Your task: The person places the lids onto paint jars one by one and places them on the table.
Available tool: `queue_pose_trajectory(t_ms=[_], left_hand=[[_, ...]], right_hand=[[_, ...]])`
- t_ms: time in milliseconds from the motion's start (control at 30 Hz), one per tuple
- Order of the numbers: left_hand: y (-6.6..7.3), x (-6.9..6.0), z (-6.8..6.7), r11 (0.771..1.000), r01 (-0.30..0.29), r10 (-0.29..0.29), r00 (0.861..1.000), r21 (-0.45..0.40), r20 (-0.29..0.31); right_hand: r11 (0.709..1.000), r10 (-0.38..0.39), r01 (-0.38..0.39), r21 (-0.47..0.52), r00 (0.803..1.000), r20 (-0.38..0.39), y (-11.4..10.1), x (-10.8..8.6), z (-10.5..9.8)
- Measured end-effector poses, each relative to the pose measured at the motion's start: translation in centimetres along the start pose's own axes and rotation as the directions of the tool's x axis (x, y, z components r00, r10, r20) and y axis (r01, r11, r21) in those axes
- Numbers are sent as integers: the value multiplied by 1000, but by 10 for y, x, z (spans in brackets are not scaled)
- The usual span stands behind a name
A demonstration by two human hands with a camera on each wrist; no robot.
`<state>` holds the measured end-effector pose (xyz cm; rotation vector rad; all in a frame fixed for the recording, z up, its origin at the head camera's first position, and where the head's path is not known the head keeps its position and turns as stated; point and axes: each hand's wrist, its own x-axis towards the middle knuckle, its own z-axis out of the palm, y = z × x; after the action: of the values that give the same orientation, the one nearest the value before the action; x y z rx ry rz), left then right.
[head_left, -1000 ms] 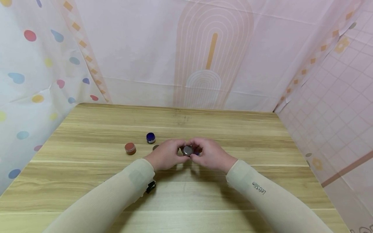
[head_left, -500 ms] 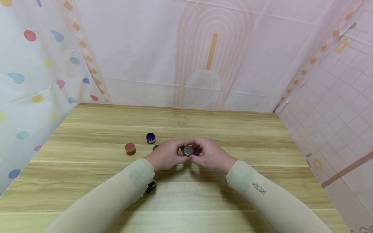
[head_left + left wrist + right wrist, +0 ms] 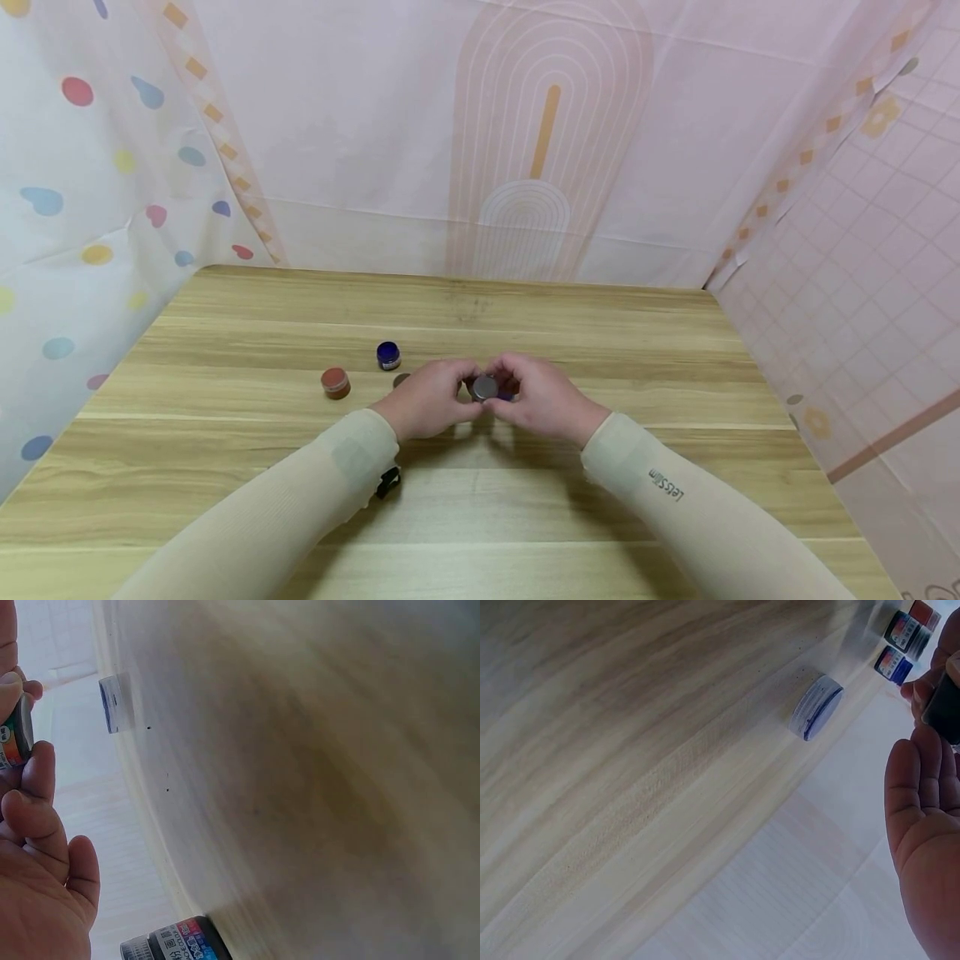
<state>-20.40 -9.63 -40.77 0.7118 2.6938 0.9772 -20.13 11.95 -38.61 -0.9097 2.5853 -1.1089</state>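
Note:
Over the middle of the table I hold a small paint jar [image 3: 484, 388] between both hands; its round grey end faces up in the head view. My left hand [image 3: 427, 400] grips it from the left with thumb and fingers. From the right, my right hand [image 3: 546, 400] pinches it with curled fingers and thumb. A coloured label on the jar [image 3: 10, 741] shows in the left wrist view, and its dark end [image 3: 943, 712] in the right wrist view. Fingers hide much of its side.
On the wooden table [image 3: 465, 500] stand an orange-red jar [image 3: 335, 383] and a blue jar [image 3: 387, 356]. A dark jar [image 3: 401, 380] is partly hidden behind my left hand. A clear, blue-tinted round container [image 3: 817, 707] sits beyond my right hand. Printed cloth [image 3: 360, 150] hangs behind.
My right fingertips and thumb have shifted slightly around the jar; its grey end has moved a touch. The left hand and the jars on the table stay as they were.

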Motion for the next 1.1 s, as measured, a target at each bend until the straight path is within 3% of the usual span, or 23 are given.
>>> queue_pose_trajectory(t_ms=[233,500,667,867,1100], left_hand=[[1,0,-1,1000,-10,11,1000,18,-15],[2,0,-2,1000,-4,4,1000,8,0],[2,1,-3,1000,7,-7,1000,8,1],[3,2,-2,999,19,-18,1000,33,-23],[7,2,0,996,39,-35,998,76,-51]], right_hand=[[998,-56,56,21,998,4,1,1,-1],[1000,9,-9,5,1000,0,0,2,1],[1000,-14,13,-25,1000,-13,0,2,0],[992,-25,19,-125,999,-39,-5,2,0],[992,15,-25,-124,997,-78,-9,1,2]])
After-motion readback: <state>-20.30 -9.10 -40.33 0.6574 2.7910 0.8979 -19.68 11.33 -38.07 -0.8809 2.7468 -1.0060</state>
